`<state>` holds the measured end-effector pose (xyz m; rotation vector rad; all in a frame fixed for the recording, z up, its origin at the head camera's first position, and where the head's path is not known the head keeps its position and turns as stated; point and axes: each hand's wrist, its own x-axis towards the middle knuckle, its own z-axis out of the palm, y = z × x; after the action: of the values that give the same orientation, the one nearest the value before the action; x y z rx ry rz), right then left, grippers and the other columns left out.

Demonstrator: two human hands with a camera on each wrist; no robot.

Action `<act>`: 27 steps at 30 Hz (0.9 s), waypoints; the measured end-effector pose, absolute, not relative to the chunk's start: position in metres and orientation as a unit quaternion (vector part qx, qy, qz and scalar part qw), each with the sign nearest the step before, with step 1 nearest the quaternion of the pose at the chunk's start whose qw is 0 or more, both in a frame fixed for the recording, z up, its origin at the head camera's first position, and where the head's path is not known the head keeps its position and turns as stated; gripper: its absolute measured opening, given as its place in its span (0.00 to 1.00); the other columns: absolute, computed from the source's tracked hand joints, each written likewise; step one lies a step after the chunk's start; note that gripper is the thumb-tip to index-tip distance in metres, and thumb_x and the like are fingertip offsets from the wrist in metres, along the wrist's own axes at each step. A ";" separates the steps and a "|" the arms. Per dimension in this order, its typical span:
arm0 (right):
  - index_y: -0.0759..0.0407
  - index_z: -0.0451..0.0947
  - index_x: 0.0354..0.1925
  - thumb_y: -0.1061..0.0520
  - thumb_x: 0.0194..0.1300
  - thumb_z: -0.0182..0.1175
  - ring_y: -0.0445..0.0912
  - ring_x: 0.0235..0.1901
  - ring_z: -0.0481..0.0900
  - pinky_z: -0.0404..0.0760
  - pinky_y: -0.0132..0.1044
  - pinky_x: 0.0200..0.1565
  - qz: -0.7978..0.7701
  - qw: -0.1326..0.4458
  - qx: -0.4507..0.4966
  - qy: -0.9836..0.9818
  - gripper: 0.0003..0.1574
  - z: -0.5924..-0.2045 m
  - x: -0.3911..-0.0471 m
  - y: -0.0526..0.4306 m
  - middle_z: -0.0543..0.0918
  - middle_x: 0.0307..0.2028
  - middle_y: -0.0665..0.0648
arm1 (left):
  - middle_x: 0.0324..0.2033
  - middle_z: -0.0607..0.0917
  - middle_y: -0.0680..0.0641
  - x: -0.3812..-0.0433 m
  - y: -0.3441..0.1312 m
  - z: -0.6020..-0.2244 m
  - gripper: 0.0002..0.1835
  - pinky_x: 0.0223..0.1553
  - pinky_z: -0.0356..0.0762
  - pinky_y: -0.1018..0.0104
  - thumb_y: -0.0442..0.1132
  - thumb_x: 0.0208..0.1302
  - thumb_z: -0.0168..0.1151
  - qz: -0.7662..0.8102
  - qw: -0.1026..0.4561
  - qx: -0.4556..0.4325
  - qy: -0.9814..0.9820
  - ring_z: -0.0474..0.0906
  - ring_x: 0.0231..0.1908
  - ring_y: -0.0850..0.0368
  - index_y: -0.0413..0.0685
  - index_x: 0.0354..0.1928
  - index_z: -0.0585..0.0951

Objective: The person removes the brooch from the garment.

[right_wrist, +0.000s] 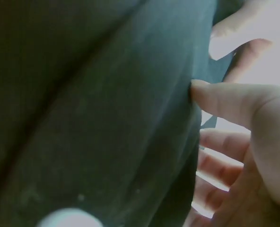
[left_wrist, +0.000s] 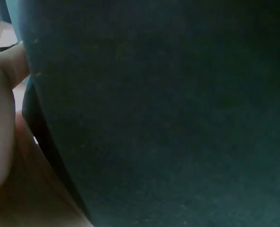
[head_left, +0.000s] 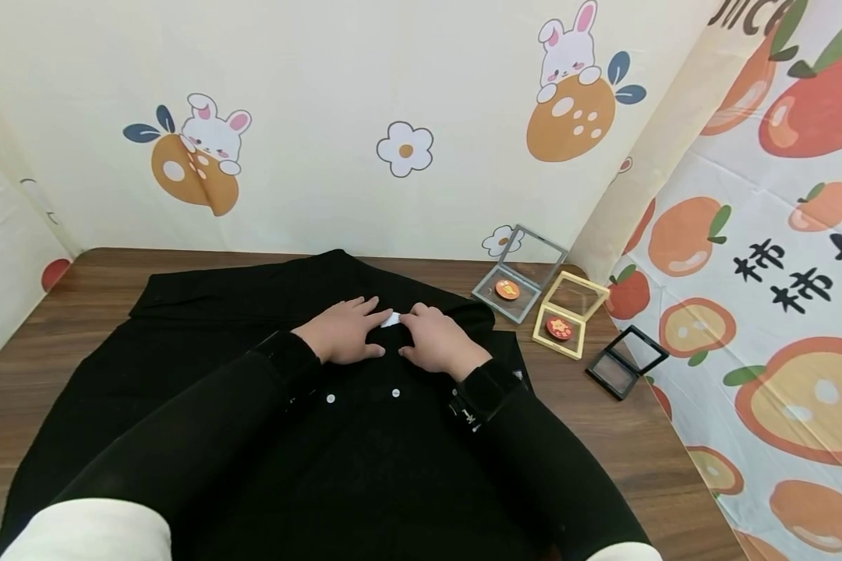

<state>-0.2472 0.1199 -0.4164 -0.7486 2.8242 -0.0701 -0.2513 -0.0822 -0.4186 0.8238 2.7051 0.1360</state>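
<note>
A black shirt with white buttons lies spread in front of me. Both hands meet at its upper middle, beside a small white label. My right hand pinches the fabric there; the right wrist view has its thumb on the cloth's near side and the fingers beyond the edge. Opposite it, my left hand holds the same area, index finger by the label, thumb lower. Dark cloth fills most of the left wrist view, and only part of the left hand shows.
On the brown wooden table, to the right, stand an opened grey case, a yellow one with a red piece inside, and a black one. Patterned curtains border the back and right side.
</note>
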 end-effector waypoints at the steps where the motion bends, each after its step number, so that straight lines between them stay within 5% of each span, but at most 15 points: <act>1: 0.57 0.68 0.75 0.44 0.73 0.64 0.52 0.61 0.74 0.76 0.46 0.61 -0.016 0.109 -0.259 0.960 0.39 -0.416 -0.245 0.120 0.74 0.63 0.58 | 0.80 0.53 0.37 -0.251 -0.082 -0.418 0.40 0.75 0.48 0.41 0.59 0.76 0.56 0.048 0.155 0.286 0.944 0.48 0.78 0.36 0.51 0.82 0.57; 27: 0.53 0.70 0.74 0.41 0.74 0.62 0.51 0.60 0.73 0.76 0.45 0.59 0.014 0.083 -0.292 0.953 0.37 -0.418 -0.230 0.119 0.74 0.62 0.57 | 0.80 0.52 0.38 -0.250 -0.080 -0.420 0.40 0.75 0.47 0.40 0.59 0.76 0.57 0.057 0.163 0.271 0.947 0.47 0.78 0.37 0.53 0.82 0.58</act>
<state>-0.2298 0.1194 -0.4176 -0.8707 2.8439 0.0427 -0.2505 -0.0797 -0.4198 0.7731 2.7012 0.1637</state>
